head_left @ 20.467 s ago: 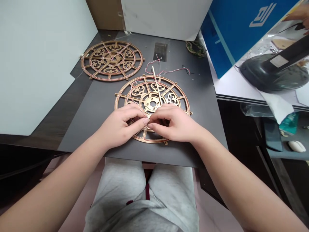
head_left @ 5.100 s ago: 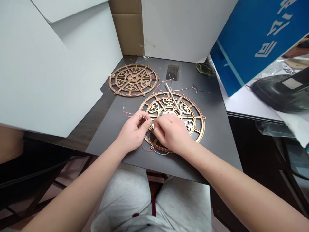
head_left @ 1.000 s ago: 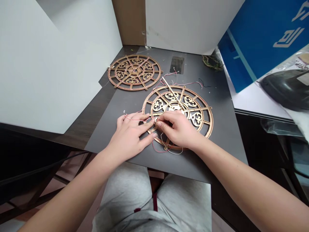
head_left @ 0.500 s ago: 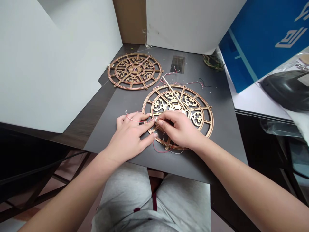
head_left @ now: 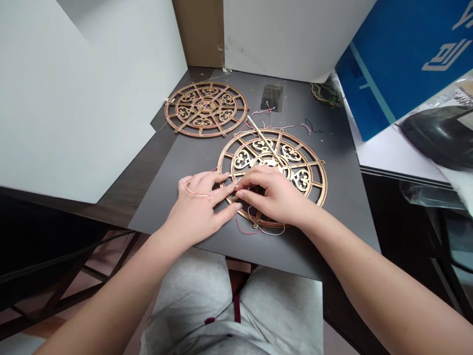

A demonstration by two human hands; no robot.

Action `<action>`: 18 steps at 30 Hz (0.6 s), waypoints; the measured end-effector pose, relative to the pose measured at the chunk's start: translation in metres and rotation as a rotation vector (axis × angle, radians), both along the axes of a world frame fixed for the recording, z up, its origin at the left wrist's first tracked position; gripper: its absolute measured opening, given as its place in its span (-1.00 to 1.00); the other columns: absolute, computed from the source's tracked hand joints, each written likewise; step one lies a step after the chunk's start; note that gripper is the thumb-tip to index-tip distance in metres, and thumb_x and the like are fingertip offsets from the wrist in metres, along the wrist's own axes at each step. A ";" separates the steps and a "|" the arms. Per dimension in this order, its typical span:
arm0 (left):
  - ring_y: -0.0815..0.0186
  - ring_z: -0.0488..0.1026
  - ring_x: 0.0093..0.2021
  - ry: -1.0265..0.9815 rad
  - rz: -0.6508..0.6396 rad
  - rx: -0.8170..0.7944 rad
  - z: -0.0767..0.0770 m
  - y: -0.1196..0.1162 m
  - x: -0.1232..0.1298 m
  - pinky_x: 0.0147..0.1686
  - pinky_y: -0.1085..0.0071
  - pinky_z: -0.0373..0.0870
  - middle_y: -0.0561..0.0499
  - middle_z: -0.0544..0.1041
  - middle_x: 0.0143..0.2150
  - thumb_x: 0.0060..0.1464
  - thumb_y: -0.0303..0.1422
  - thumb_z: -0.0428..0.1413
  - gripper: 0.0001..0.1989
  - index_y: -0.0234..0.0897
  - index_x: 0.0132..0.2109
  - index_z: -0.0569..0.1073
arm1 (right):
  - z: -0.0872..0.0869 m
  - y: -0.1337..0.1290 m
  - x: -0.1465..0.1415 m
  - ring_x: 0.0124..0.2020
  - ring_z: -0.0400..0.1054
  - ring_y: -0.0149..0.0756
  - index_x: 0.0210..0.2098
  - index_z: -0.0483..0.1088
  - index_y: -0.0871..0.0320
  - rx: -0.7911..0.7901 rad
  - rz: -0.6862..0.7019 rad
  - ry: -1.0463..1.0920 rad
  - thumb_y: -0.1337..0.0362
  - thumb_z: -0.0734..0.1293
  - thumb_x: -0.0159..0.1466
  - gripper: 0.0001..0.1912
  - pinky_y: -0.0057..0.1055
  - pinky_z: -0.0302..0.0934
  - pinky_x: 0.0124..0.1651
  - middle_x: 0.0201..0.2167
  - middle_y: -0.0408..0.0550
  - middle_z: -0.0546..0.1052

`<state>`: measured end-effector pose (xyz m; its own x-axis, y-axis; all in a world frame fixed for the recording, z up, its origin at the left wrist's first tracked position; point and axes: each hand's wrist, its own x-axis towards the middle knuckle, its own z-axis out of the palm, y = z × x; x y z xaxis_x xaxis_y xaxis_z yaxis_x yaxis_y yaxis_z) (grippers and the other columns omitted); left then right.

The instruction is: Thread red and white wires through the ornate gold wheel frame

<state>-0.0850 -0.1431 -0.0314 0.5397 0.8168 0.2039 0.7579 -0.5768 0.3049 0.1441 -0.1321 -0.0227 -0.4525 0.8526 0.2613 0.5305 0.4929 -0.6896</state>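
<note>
A round gold-brown lattice disc (head_left: 322, 185) with spokes and scroll cut-outs lies on the dark board, a thin pale stick (head_left: 260, 136) resting on it. My left hand (head_left: 197, 207) lies with fingers spread at its left edge, fingertips touching the rim. A pink-white wire (head_left: 201, 195) runs across the back of those fingers. My right hand (head_left: 273, 197) pinches the wire near the left index fingertip, over the disc's lower left part. Red and white wire loops (head_left: 271, 232) hang past the near rim.
A second lattice disc (head_left: 200, 133) lies at the back left of the dark board (head_left: 295, 254). White panels (head_left: 92, 98) stand at left and behind. At right are a blue box (head_left: 380, 64) and a black object (head_left: 436, 135).
My right fingertips have moved slightly left, closer to my left index fingertip. The wire over my left hand has shifted and now lies lower across the fingers.
</note>
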 end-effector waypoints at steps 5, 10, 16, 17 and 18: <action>0.02 0.33 0.36 -0.013 0.001 0.001 0.001 0.001 0.001 0.24 -0.11 0.18 0.02 0.47 0.30 0.33 -0.08 0.20 -0.65 0.07 0.20 0.60 | -0.002 0.000 -0.001 -0.15 0.41 -0.33 -0.15 0.62 0.19 0.023 0.024 0.045 0.30 0.40 0.43 -0.87 -0.33 0.22 -0.01 -0.23 -0.10 0.60; -0.04 0.31 0.37 0.010 -0.010 -0.002 0.001 0.003 0.001 0.23 -0.13 0.19 0.00 0.46 0.31 0.35 -0.05 0.17 -0.60 0.06 0.25 0.56 | -0.005 0.001 -0.002 -0.20 0.45 -0.41 -0.12 0.65 0.16 -0.054 0.011 0.182 0.32 0.39 0.44 -0.85 -0.44 0.27 -0.07 -0.25 -0.14 0.63; -0.04 0.30 0.38 0.019 -0.023 0.022 0.000 0.002 0.000 0.23 -0.12 0.19 -0.01 0.46 0.32 0.35 -0.05 0.17 -0.59 0.04 0.26 0.56 | -0.004 -0.001 -0.007 -0.24 0.47 -0.44 -0.15 0.63 0.15 -0.237 -0.074 0.247 0.33 0.36 0.43 -0.84 -0.49 0.29 -0.16 -0.25 -0.18 0.64; -0.04 0.30 0.38 0.020 -0.027 0.021 0.000 0.002 -0.001 0.23 -0.13 0.18 -0.01 0.46 0.32 0.35 -0.05 0.17 -0.60 0.03 0.25 0.56 | -0.004 -0.002 -0.008 -0.26 0.47 -0.43 -0.17 0.62 0.16 -0.257 -0.093 0.239 0.34 0.36 0.43 -0.84 -0.48 0.29 -0.17 -0.26 -0.18 0.64; -0.05 0.30 0.38 0.023 -0.029 0.016 0.001 0.002 -0.001 0.23 -0.13 0.18 -0.01 0.46 0.32 0.35 -0.04 0.17 -0.60 0.03 0.24 0.57 | -0.004 -0.002 -0.010 -0.27 0.47 -0.41 -0.20 0.62 0.18 -0.271 -0.111 0.226 0.35 0.36 0.42 -0.84 -0.46 0.29 -0.18 -0.27 -0.17 0.64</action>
